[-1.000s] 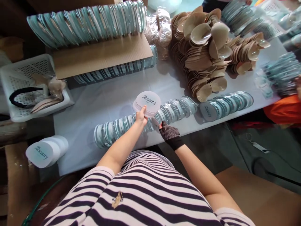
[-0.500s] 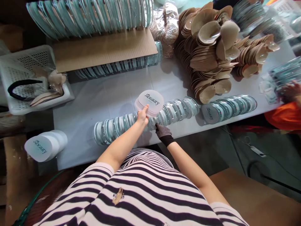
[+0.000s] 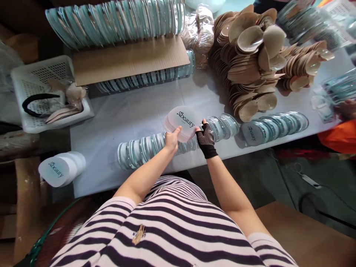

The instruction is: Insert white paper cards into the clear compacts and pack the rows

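My bare left hand (image 3: 171,141) is closed on a small stack of white printed cards (image 3: 183,120) marked "beauty", thumb on top. My right hand (image 3: 205,136), in a dark dotted fingerless glove, pinches the right edge of the same stack with its fingertips. Below the stack runs a row of round clear packages with white inserts (image 3: 141,148), lying on its side along the table; the hands and cards hide its middle. A further pile of white printed cards (image 3: 55,171) lies at the table's left corner.
Tan molded cups (image 3: 244,70) are heaped at the back right. Another package row (image 3: 278,126) lies to the right, near a co-worker's orange sleeve (image 3: 342,137). A cardboard sheet (image 3: 130,61) separates stacked packages at the back. A white basket (image 3: 27,124) holds a black band and bagged pieces.
My right hand has risen from the front of the package row to the right edge of the card stack and grips it. The view has shifted slightly.
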A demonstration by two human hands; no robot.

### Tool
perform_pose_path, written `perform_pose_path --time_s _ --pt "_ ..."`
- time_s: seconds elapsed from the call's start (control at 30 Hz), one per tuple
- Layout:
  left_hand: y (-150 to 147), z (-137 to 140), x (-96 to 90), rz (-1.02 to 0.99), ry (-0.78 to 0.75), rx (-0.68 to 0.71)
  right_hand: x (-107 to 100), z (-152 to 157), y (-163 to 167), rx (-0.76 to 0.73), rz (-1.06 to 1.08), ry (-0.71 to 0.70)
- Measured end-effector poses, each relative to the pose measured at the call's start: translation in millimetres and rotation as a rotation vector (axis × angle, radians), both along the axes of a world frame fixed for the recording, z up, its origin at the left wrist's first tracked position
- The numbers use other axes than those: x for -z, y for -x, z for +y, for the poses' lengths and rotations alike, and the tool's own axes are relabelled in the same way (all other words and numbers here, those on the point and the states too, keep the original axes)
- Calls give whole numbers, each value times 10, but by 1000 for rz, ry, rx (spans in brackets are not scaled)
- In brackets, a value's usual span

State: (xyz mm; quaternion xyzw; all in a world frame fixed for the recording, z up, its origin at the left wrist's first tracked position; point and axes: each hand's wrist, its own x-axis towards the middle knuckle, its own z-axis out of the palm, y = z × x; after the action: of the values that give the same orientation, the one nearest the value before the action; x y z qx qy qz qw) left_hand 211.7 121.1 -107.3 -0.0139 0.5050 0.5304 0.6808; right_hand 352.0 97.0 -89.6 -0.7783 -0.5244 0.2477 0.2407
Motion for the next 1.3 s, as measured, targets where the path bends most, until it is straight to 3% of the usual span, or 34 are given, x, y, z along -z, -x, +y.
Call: perform_pose_path --time_s 0.13,0.2,0.3,0.47,0.63,0.73,0.83,0.97,1.2,1.3 --pt "154 -117 -47 73 -3 51 -103 -101 233 -219 -184 -51" --pt "197 -171 -60 100 10 90 -150 -164 339 -207 -248 -71" --pt "231 -246 -82 111 -2 132 -200 -193 401 -75 -285 -34" --pt "272 -347 -131 50 9 133 -276 -251 458 -213 -380 -61" --pt "365 -411 -141 25 -1 152 -244 -364 526 0 -329 -26" --pt "467 -433 -97 19 30 140 -281 -441 629 -49 -287 -89" --pt "570 -457 -73 -12 69 154 -333 -493 743 -57 -116 -147" --pt "648 -470 -153 -96 87 192 -344 -505 679 189 108 -174" --pt "636 -257 -269 -103 127 65 -455 -728 295 417 31 -219" --pt "625 -55 -224 -81 170 -41 -526 -1003 227 405 -140 -199"
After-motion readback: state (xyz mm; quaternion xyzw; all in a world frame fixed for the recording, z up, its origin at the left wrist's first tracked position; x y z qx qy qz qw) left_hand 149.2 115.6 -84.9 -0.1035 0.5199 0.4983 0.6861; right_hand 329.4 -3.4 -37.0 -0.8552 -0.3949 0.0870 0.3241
